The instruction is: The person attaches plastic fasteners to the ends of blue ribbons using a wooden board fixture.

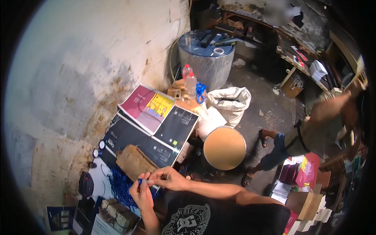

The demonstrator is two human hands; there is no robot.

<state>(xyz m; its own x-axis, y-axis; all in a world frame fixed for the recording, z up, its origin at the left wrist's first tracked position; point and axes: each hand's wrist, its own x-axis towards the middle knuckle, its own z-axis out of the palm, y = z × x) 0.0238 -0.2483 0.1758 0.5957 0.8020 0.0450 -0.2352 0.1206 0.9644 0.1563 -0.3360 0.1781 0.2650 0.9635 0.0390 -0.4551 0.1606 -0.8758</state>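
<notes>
My left hand [142,195] is raised near the front edge of the work surface, thumb and fingers pinched around a small bit of blue strand [140,181]. My right hand [169,179] meets it from the right, its fingertips closed at the same blue bit. Most of that strand is hidden by the fingers. Left of my hands lies a tangled heap of shiny blue strands [122,190]. Just beyond my hands a worn brown cardboard piece [136,162] rests on a black printed board [172,130].
A maroon and yellow printed sheet [145,105] lies on the board. Beyond stand plastic bottles [190,84], a white sack [235,102] and a blue-topped drum [207,62]. A round tan-topped stool [224,148] is ahead right. Another person [309,135] stands at right, near stacked printed boxes [301,168].
</notes>
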